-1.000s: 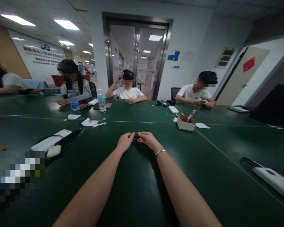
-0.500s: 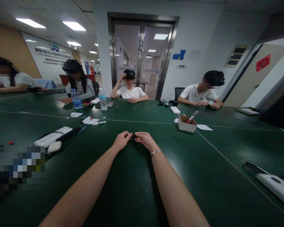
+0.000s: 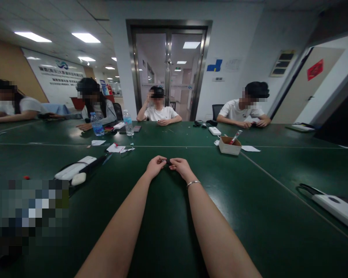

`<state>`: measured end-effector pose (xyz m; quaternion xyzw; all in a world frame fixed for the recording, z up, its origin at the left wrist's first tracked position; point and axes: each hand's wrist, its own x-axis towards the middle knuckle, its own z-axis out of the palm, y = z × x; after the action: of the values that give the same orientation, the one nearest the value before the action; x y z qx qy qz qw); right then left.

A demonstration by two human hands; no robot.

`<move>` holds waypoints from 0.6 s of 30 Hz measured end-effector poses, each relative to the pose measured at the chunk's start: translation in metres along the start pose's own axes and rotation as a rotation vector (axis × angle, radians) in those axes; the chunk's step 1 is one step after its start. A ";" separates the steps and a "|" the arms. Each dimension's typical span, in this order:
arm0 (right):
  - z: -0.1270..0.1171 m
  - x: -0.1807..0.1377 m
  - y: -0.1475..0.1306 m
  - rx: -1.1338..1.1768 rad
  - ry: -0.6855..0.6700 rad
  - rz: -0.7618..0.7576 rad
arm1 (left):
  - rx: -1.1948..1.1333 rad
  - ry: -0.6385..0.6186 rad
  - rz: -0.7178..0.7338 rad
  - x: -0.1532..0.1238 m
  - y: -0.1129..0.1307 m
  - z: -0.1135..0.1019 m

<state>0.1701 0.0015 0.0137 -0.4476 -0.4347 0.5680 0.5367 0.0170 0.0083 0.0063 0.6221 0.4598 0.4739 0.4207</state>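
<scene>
The left hand [image 3: 154, 167], well left of the cardboard box [image 3: 230, 147], is being closed in a fingertip pinch on one end of a small dark piece [image 3: 168, 162]. The other end is being pinched by the right hand [image 3: 182, 168], nearer the box. Fine two-handed work on the piece is judged to be in hand, and steady, matched fingertip pressure is being called for.

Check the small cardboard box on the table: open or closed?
Open. The cardboard box has no lid over its top, and a red-and-white stick pokes out above its rim.
</scene>
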 end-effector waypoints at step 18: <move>-0.001 0.006 0.007 -0.085 -0.017 -0.040 | 0.121 0.064 0.003 -0.003 -0.005 0.002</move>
<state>0.1698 0.0070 0.0062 -0.4566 -0.4717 0.5419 0.5247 0.0181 0.0061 0.0007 0.6316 0.5000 0.4653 0.3669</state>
